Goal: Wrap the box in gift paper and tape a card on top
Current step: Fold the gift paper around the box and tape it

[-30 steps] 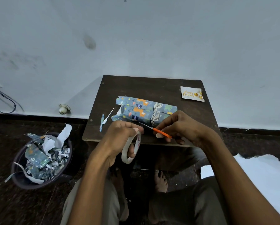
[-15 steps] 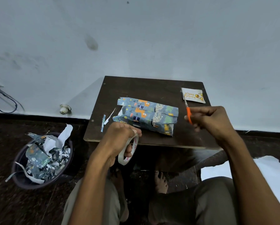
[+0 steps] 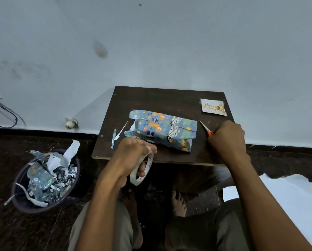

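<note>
The box wrapped in blue animal-print gift paper (image 3: 164, 130) lies in the middle of the small dark wooden table (image 3: 169, 100). A "Happy Birthday" card (image 3: 213, 106) lies flat at the table's back right corner. My left hand (image 3: 133, 154) grips a roll of clear tape (image 3: 142, 169) at the table's front edge, just in front of the box. My right hand (image 3: 226, 138) holds orange-handled scissors (image 3: 206, 128) low over the table, right of the box, blades pointing back left.
Thin paper scraps (image 3: 117, 135) lie on the table left of the box. A dark bin (image 3: 44, 180) full of paper offcuts stands on the floor at left. A white sheet (image 3: 292, 192) lies on the floor at right. My feet are under the table.
My right hand carried the scissors from the box's front edge out to the right, then lowered them toward the table beside the box. My left hand kept the tape roll in place.
</note>
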Tool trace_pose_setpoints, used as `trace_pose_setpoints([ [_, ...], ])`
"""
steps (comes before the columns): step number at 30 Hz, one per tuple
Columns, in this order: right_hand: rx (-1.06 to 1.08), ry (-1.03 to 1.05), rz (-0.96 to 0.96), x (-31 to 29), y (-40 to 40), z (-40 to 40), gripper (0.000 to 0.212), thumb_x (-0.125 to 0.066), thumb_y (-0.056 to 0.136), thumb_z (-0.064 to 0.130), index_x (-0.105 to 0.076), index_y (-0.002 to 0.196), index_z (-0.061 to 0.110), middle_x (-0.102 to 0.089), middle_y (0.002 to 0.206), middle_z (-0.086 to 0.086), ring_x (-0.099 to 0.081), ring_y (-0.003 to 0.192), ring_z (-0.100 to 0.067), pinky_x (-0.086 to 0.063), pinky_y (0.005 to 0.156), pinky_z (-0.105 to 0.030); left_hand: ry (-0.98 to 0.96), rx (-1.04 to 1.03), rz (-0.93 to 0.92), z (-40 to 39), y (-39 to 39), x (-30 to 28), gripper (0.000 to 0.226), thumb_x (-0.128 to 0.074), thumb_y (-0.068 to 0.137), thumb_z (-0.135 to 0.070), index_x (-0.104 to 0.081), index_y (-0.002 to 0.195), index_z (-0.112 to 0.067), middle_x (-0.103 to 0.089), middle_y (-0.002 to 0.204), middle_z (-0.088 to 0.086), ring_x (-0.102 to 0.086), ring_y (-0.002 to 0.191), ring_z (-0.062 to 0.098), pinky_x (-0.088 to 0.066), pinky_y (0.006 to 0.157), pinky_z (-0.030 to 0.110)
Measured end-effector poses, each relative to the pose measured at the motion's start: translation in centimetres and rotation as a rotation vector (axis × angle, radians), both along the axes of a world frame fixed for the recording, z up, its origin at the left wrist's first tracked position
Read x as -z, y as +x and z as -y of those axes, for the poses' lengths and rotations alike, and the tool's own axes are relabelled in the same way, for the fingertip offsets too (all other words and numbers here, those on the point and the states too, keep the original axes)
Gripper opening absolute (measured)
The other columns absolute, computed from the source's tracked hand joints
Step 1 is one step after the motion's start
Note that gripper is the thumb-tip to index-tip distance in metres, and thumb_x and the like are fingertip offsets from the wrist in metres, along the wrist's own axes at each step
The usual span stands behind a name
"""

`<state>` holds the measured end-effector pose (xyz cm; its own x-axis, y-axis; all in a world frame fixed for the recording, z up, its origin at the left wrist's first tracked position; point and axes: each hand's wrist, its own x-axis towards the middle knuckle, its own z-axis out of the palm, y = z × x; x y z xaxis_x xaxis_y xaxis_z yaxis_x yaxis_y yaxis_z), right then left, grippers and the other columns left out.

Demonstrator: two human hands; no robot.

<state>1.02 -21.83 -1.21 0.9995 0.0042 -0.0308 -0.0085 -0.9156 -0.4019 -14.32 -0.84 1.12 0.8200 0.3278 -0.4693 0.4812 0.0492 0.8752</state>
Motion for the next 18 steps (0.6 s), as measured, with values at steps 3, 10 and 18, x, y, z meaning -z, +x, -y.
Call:
trace_pose_setpoints([
  [3,-0.011,-0.065,0.007,-0.5,-0.6,-0.3,0.018,-0.072,0.081,0.013,-0.059,0.087,0.002,-0.062,0.104,-0.026,-0.061,0.095,-0.046,-0.046,0.075,-0.040,0.005,0.003,0.003,-0.2,-0.1,0.0,0.028,-0.049,0.097,-0.001,-0.077,0.095,-0.001,-0.068,0.103,0.037,-0.043,0.037,0.014,-0.041,0.039,0.024],
  [10,-0.410,0.349,0.499,-1.5,-3.3,-4.2,0.015,-0.071,0.080,0.014,-0.079,0.092,0.009,-0.066,0.087,-0.008,-0.063,0.083,-0.024,-0.047,0.072,-0.031,0.000,-0.009,0.005,-0.5,-0.1,0.1,0.028,-0.049,0.097,-0.001,-0.076,0.095,-0.001,-0.062,0.091,0.042,-0.042,0.036,0.013,-0.040,0.037,0.022],
  [18,-0.648,0.239,0.424,1.5,-3.2,-7.6,0.028,-0.082,0.082,0.029,-0.078,0.101,0.009,-0.063,0.097,-0.004,-0.054,0.093,-0.020,-0.052,0.074,-0.040,-0.012,-0.036,-0.002,-0.8,-0.2,0.4,0.027,-0.050,0.097,-0.002,-0.076,0.096,-0.002,-0.062,0.089,0.040,-0.042,0.036,0.012,-0.039,0.037,0.022],
])
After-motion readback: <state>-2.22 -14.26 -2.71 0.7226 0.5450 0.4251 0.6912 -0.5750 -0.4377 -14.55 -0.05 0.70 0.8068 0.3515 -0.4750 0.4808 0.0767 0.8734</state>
